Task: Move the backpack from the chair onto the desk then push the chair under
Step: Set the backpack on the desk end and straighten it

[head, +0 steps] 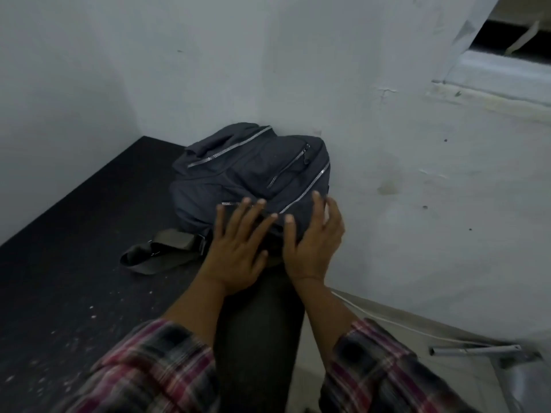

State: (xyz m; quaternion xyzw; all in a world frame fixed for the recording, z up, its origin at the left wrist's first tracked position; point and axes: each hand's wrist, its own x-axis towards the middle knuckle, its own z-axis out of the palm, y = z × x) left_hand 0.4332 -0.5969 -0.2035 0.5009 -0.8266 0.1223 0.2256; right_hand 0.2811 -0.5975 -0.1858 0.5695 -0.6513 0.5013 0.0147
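Observation:
A dark grey backpack (pixel 250 171) with silver zips lies on the black desk (pixel 74 263), pushed into the corner against the white wall. Its olive strap (pixel 161 251) trails to the left across the desk top. My left hand (pixel 238 248) rests flat on the near end of the backpack with fingers spread. My right hand (pixel 313 239) lies on the pack's near right side, fingers apart, close to the wall. Neither hand grips the fabric. The chair is not in view.
White walls (pixel 417 189) close the desk in at the back and right. A window ledge (pixel 492 93) sits at the upper right. A white cable (pixel 387 323) and a grey metal tube (pixel 474 350) lie on the floor at the lower right. White specks dot the desk top.

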